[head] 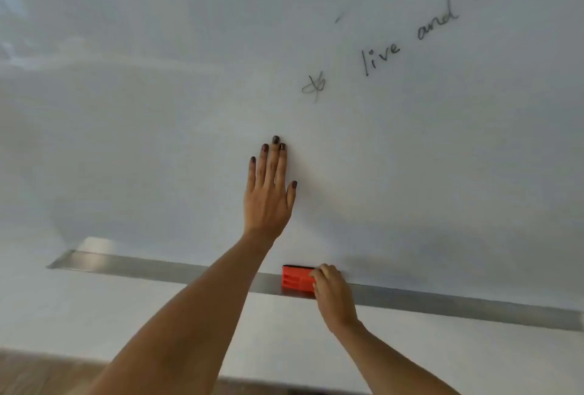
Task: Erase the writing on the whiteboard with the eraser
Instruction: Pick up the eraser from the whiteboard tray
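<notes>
The whiteboard [158, 110] fills most of the view. Black handwriting [380, 58] reading "live and let" runs up toward the upper right, with a small scribble [314, 86] to its left. A red eraser [297, 279] stands in the metal tray [158, 265] under the board. My right hand [333, 295] has its fingers closed over the eraser's right end. My left hand [268, 192] lies flat on the board with fingers straight, below the scribble and above the tray.
The metal tray runs along the board's lower edge from left to far right. Below it is a white wall, and a strip of wooden floor [38, 372] shows at the bottom left.
</notes>
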Action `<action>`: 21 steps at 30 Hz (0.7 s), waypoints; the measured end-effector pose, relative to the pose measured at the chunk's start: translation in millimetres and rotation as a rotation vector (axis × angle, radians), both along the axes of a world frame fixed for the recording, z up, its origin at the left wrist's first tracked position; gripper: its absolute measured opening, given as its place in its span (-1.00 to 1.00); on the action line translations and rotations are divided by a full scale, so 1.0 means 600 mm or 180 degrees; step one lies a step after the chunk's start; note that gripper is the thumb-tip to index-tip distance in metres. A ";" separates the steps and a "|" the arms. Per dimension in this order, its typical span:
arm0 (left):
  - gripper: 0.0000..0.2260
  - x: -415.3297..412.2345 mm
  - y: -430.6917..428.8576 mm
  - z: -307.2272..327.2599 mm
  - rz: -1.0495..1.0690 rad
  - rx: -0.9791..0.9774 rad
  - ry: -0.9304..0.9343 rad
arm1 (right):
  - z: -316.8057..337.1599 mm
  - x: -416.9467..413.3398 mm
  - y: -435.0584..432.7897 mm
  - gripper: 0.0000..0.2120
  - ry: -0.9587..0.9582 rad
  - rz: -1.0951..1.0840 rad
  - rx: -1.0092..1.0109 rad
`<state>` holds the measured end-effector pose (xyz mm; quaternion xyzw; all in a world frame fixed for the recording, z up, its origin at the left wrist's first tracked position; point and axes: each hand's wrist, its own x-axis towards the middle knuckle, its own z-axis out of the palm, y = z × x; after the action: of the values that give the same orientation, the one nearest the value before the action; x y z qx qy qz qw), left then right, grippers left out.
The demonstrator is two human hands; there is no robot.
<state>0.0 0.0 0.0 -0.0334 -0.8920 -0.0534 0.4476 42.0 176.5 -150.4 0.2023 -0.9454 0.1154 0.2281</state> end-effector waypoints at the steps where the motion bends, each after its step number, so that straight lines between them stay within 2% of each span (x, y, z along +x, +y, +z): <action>1: -0.42 -0.003 0.001 0.000 0.0023 0.0013 0.0029 | -0.004 -0.005 -0.002 -0.62 0.0022 0.0043 -0.0071; 7: -0.37 -0.037 0.001 -0.021 0.0144 0.0001 0.0070 | -0.034 -0.025 -0.012 -0.68 0.0008 0.0170 -0.0002; 15: -0.35 -0.060 0.001 -0.035 0.0044 0.0088 0.0264 | -0.062 -0.034 -0.027 -0.51 -0.0101 0.0004 0.0174; 21: -0.39 -0.063 0.001 -0.037 0.0045 0.0126 0.0267 | -0.060 -0.056 -0.038 -0.61 0.0037 -0.0076 0.0308</action>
<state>-38.0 0.4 -22.3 -0.0204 -0.8715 -0.0665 0.4855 8.3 153.9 -186.5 0.2025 -0.9509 0.0657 0.2248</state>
